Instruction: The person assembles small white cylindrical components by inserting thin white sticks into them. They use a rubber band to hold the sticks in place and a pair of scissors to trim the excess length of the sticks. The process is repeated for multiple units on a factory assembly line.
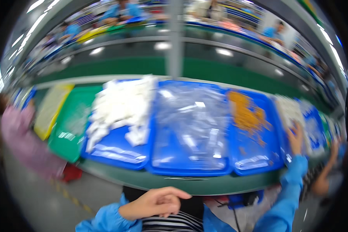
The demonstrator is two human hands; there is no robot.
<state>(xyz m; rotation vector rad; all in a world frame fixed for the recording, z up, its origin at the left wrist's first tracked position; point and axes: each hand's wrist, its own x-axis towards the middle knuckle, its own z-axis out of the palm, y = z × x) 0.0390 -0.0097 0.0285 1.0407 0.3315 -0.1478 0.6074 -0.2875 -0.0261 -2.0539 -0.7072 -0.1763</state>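
The left hand (156,203) hangs low in front of the body, below the edge of the green bench (189,185), fingers loosely curled toward the palm and gripping nothing that shows; it sits out of the way, near the striped shirt (174,224). The right hand (295,139) is up and stretched out to the right, fingers spread, on the rim where the tray of orange-brown bits (253,135) meets the next blue tray of pale pieces (297,116); the picture is too blurred to tell whether it pinches a piece or only rests there. Counting along the bench, there are four blue trays side by side: one heaped with white pieces (121,104) at the left, one in the middle full of clear plastic bags (191,120), the one with the orange-brown bits, and the pale-piece one by the right hand. Left of those sit one green tray (71,123) and one yellow tray (52,108). The trays stand in a row within arm's reach, each kind of part kept to its own tray, it seems, so nothing mixes. Both forearms wear blue sleeves. A person in pink (19,135) stands at the far left, and another person's arm (324,170) shows at the right edge, apart from the wearer's own hands.
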